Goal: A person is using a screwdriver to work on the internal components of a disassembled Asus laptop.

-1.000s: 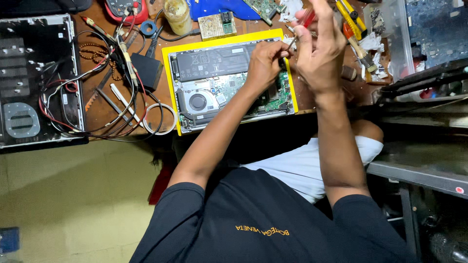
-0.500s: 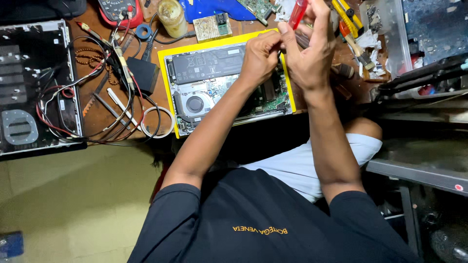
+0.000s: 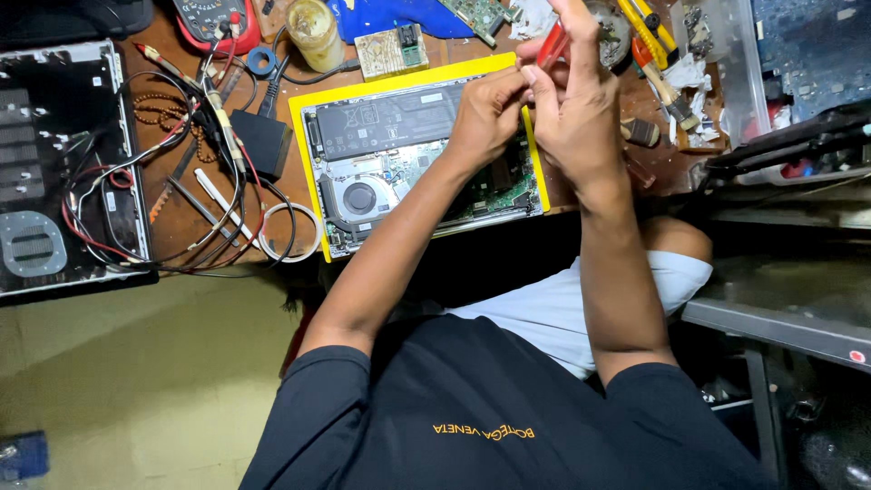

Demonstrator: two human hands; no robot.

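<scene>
Cables [image 3: 136,195] in red and black sprawl far to the left of my hands, over a dark opened case [image 3: 54,163]. Nearer, under my left forearm, an opened laptop [image 3: 399,168] lies on a yellow mat [image 3: 304,172], its fan and battery exposed. My left hand [image 3: 485,113] is curled above the laptop's right part, fingertips pinched narrow against my right hand; what they pinch is too small to tell. My right hand [image 3: 572,113] touches it just beside, fingers closed around a red-handled tool [image 3: 552,45] that sticks up past my fingers. Right of that hand lie yellow-handled tools [image 3: 646,32] and a clear plastic box [image 3: 726,63].
</scene>
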